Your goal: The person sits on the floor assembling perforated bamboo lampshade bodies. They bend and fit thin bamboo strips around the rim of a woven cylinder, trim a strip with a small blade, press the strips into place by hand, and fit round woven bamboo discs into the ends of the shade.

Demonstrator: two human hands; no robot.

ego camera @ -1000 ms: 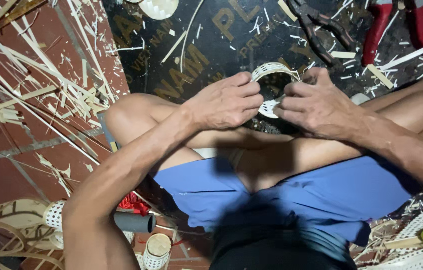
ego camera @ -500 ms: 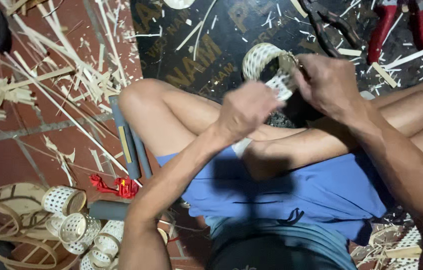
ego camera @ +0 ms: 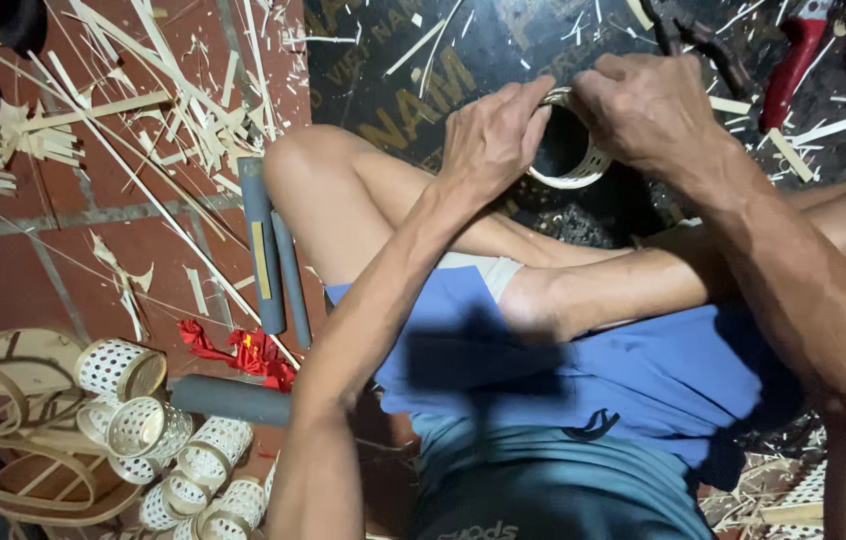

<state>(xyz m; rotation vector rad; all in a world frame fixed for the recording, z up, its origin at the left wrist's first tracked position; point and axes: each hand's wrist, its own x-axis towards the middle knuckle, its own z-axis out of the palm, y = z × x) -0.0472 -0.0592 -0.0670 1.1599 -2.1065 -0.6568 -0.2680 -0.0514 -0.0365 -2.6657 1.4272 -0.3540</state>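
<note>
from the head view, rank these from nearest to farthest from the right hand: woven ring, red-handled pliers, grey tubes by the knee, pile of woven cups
1. woven ring: held between the right hand and the left hand.
2. red-handled pliers: top right, on the dark board.
3. grey tubes: left of the knee, on the brick floor.
4. pile of woven cups: bottom left corner.

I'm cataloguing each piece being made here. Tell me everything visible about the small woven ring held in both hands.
The woven ring is a short, pale open cylinder, seemingly of thin bamboo strips in a lattice with small holes, its dark hollow facing up. The left hand pinches its left rim; the right hand covers its right side. It is held above the dark board.
</note>
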